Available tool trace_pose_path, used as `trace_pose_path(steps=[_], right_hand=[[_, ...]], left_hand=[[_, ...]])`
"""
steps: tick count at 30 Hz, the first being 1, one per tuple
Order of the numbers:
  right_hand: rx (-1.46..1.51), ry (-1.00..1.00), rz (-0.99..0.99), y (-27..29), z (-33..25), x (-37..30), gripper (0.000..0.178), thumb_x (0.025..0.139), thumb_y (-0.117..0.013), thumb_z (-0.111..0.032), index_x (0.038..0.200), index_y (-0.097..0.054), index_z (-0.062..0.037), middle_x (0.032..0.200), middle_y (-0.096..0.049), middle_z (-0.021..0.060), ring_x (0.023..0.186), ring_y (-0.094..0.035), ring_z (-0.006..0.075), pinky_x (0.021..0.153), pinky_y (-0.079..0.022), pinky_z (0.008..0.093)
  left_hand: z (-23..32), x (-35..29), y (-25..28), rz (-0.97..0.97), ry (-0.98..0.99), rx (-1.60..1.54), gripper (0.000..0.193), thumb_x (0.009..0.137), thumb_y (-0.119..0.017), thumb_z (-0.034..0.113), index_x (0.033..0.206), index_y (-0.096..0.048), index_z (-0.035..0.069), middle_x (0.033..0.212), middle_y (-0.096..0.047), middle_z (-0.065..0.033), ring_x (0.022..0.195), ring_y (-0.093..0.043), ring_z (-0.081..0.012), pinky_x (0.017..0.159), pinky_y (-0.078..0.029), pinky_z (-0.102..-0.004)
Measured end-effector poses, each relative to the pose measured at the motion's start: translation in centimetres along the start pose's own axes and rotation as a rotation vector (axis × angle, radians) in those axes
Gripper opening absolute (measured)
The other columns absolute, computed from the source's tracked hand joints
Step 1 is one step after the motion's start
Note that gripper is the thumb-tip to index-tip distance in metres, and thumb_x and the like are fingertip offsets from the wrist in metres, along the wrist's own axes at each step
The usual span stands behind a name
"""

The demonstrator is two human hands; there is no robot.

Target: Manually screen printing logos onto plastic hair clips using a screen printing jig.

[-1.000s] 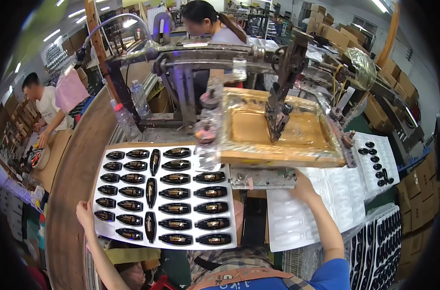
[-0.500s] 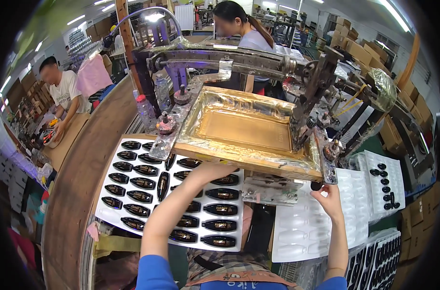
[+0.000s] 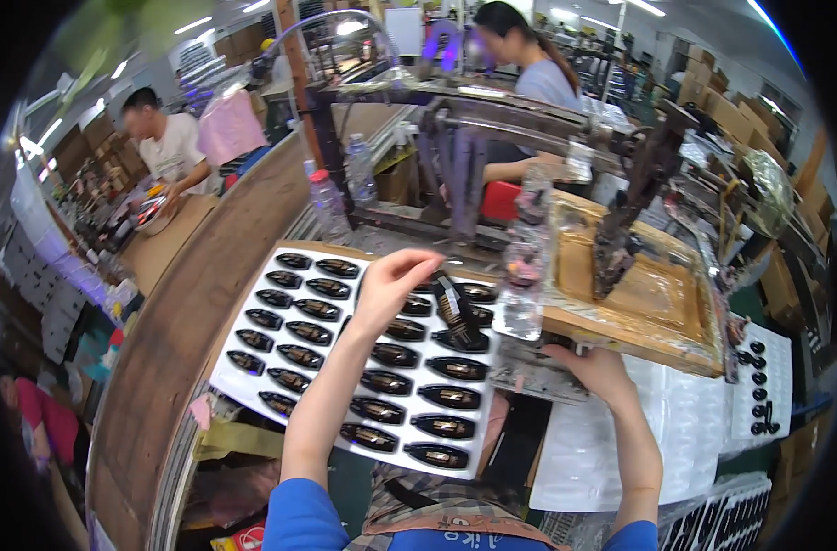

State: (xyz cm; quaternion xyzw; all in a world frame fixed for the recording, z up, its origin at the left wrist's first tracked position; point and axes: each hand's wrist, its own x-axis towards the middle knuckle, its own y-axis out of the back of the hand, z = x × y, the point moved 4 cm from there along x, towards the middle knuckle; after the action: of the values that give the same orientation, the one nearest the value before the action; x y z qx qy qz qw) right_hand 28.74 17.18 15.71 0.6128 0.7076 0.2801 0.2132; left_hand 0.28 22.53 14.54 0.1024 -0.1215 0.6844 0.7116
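Note:
My left hand (image 3: 393, 286) is over the white tray (image 3: 476, 427), its fingers pinching the end of a glossy black bottle-shaped piece (image 3: 453, 310) with gold print. The piece hangs tilted above others of its kind, which lie in rows in the tray. Under the near edge of the wooden-framed printing screen (image 3: 632, 335), my right hand (image 3: 599, 372) reaches in with thumb and fingers bent together beside the metal fixture (image 3: 533, 372). Something dark shows at its fingertips, but the frame shades it and I cannot make it out.
A white moulded tray (image 3: 611, 450) lies at the right, with small black parts (image 3: 758, 386) on a sheet beyond it. A red-capped bottle (image 3: 325, 204) stands behind the printed pieces. A wooden bench (image 3: 175, 367) curves along the left. Two co-workers sit farther off.
The screen appears farther right as the view shifts. My left hand has come out from under it with a black printed piece. My right hand has moved inward to the fixture.

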Motion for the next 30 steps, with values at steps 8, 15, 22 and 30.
trace_pose_path(steps=[8, 15, 22, 30], right_hand=[[-0.097, 0.159, 0.37, 2.8, 9.0, -5.1, 0.053, 0.079, -0.057, -0.016, 0.124, -0.037, 0.0034, 0.122, -0.045, 0.0171, 0.114, -0.041, 0.0262, 0.098, -0.028, 0.0347], [0.133, 0.274, 0.518, 1.7, 7.7, -13.6, 0.029, 0.091, -0.036, -0.012, 0.114, -0.046, 0.0025, 0.098, -0.057, 0.0132, 0.091, -0.054, 0.019, 0.088, -0.039, 0.0335], [0.212, 0.271, 0.324, -5.6, -0.7, -15.8, 0.023, 0.09, -0.039, -0.007, 0.084, -0.056, 0.0072, 0.075, -0.059, 0.0161, 0.063, -0.057, 0.0213, 0.06, -0.046, 0.0303], [0.808, -0.539, 0.043, -15.0, 1.4, -18.7, 0.027, 0.091, -0.044, -0.022, 0.107, -0.046, -0.0013, 0.091, -0.056, 0.0124, 0.065, -0.055, 0.0168, 0.059, -0.046, 0.0271]], left_hand=[[-0.7, -17.8, 23.6, 0.684, 0.016, 0.28, 0.014, 0.081, -0.058, 0.006, 0.093, -0.056, 0.0, 0.08, -0.061, -0.003, 0.071, -0.056, -0.0074, 0.065, -0.044, -0.0199], [-3.8, -27.8, 32.0, 0.907, 0.193, 0.458, 0.012, 0.081, -0.06, 0.01, 0.087, -0.059, 0.0, 0.078, -0.061, -0.0021, 0.069, -0.055, -0.0068, 0.063, -0.044, -0.0189], [-7.3, -28.3, 34.8, 0.99, 0.203, 0.388, 0.013, 0.081, -0.06, 0.01, 0.088, -0.06, -0.001, 0.078, -0.061, -0.0027, 0.07, -0.055, -0.0075, 0.064, -0.044, -0.019], [-10.0, -29.2, 36.7, 0.943, 0.194, 0.636, 0.018, 0.075, -0.064, 0.014, 0.084, -0.064, -0.001, 0.095, -0.061, -0.0135, 0.092, -0.056, -0.0188, 0.082, -0.04, -0.0272]])
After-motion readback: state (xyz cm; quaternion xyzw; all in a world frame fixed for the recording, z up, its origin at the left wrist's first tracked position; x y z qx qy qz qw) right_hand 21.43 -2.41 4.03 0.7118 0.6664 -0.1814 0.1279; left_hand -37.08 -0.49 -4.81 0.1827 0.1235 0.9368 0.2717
